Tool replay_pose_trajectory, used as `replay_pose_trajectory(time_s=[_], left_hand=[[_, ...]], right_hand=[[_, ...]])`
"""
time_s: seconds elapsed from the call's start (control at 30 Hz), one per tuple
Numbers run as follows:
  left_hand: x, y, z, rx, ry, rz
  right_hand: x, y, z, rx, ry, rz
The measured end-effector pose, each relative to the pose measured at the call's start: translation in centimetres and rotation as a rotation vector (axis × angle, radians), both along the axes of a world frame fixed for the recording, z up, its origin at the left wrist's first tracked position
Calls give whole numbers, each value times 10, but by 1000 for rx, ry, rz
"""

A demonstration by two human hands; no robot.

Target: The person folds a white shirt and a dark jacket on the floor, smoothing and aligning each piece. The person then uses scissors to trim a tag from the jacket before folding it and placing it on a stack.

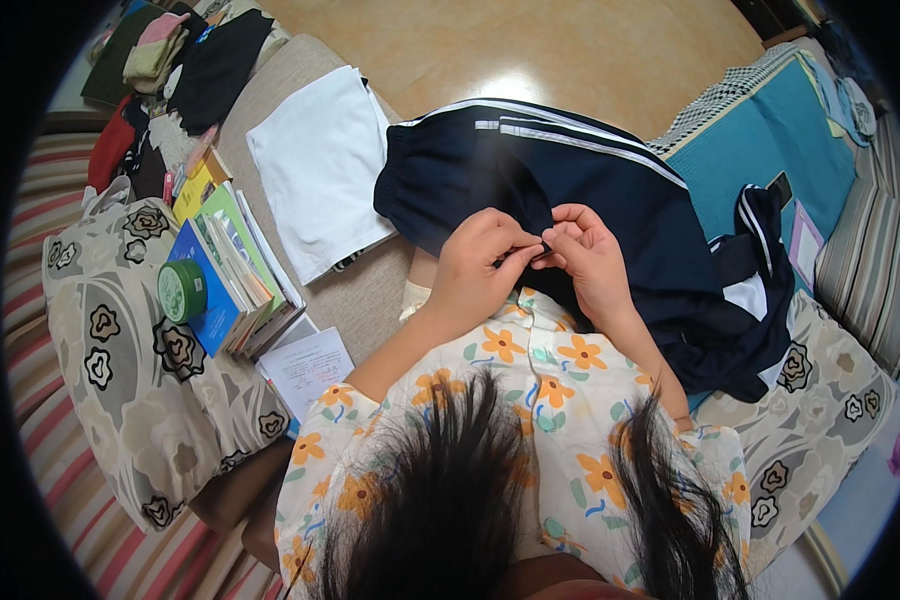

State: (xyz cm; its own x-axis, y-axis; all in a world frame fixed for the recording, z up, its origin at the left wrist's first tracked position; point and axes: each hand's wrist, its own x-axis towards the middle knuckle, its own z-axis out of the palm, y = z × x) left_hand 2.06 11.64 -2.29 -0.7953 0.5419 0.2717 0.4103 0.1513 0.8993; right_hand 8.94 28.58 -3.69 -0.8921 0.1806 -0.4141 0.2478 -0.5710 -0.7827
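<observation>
A navy garment (615, 195) with white stripes and an elastic-gathered end lies across my lap. My left hand (480, 262) pinches a small bit of its dark fabric between thumb and fingers. My right hand (589, 259) grips the same spot, its fingertips close against those of the left. What exactly sits between the fingertips is mostly hidden. Beyond my left hand, a folded white garment (322, 172) rests on the grey-beige sofa seat. To the right, a bunched navy and white garment (754, 292) lies partly on the teal mat.
At left, a stack of books (232, 270) carries a green round jar (181, 291), with printed papers (311, 371) beside it. Clothes (217, 71) are piled at the upper left. A teal mat (765, 142) at right bears a phone (780, 189) and a purple-edged item (805, 244).
</observation>
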Motion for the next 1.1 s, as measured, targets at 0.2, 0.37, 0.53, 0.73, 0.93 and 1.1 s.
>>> replay_pose_trajectory(time_s=[0.2, 0.37, 0.53, 0.73, 0.93, 1.1], left_hand=[[1, -8, -10, 128, -621, 66], [-2, -27, -6, 356, -886, 155], [-17, -60, -34, 269, -565, 398], [-20, -76, -50, 240, -463, 552], [-4, -49, -45, 56, -405, 429], [-21, -39, -44, -113, 9, 541]], right_hand=[[0, 0, 7, -17, -32, -59], [0, 2, 2, 34, -65, -25], [-1, 19, 11, 127, -37, 261], [-25, 72, 30, 1070, 192, -52], [-24, 27, 31, 1385, 324, 186], [-53, 23, 19, 1740, 518, 26]])
